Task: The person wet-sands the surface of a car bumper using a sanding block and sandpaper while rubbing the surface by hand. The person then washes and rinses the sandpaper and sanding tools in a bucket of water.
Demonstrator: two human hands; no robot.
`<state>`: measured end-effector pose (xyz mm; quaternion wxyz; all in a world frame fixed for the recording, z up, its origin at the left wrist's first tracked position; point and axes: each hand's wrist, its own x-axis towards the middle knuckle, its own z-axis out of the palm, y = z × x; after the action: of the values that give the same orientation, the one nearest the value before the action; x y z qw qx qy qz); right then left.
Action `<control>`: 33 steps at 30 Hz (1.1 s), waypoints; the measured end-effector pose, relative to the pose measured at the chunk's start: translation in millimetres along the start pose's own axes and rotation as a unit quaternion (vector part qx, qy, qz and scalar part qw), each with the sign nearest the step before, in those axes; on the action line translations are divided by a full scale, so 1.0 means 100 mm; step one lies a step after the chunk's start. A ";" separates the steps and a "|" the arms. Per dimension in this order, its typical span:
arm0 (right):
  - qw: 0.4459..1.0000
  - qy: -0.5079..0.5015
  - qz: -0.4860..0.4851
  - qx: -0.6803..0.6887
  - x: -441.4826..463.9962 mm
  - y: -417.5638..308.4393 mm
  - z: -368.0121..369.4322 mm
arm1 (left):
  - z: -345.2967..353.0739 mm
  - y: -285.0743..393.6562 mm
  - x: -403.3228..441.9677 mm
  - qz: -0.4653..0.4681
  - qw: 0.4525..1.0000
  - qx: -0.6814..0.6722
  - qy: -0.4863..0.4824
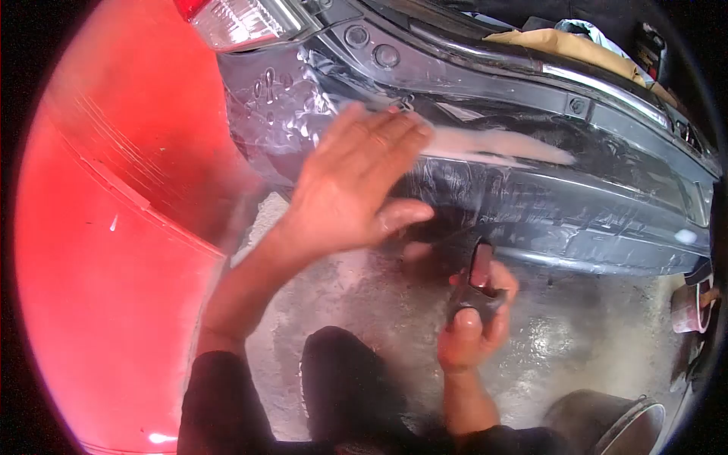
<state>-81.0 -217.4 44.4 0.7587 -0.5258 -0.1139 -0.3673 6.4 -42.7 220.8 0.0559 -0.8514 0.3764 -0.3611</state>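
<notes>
My left hand (356, 174) lies flat with its fingers stretched over the upper left part of a wet grey car panel (531, 197), beside a smooth pale pinkish patch (493, 145). Its thumb points right. Lower and to the right, my right hand (478, 322) is wrapped round a small dark object (479, 277) with a reddish-brown middle, held below the panel's lower edge. White streaks and wet marks cover the panel around the fingers of my left hand.
A red car body panel (114, 265) fills the left side. Above is a tail light (246, 23). Brown paper (572, 51) lies at the upper right. A small pinkish tub (688, 309) stands at the right edge, a bucket (607, 425) at the lower right, on grey floor (576, 341).
</notes>
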 end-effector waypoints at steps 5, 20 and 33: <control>0.976 -0.081 -0.127 -0.154 0.90 -0.73 -0.10 | -0.05 -0.30 -0.07 0.005 0.996 0.086 0.012; 0.754 -0.277 -0.195 -0.563 2.04 -1.27 -0.17 | 0.25 0.20 0.12 -0.058 0.938 -0.180 0.292; 0.769 -0.366 -0.203 -0.483 2.08 -1.00 0.37 | -0.15 -0.26 -0.10 -0.203 0.693 -0.327 0.610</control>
<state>5.1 -293.1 247.8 0.2131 -0.8824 -0.2946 -0.2986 7.9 -14.7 235.6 -0.5423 -0.4646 0.2405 -0.6575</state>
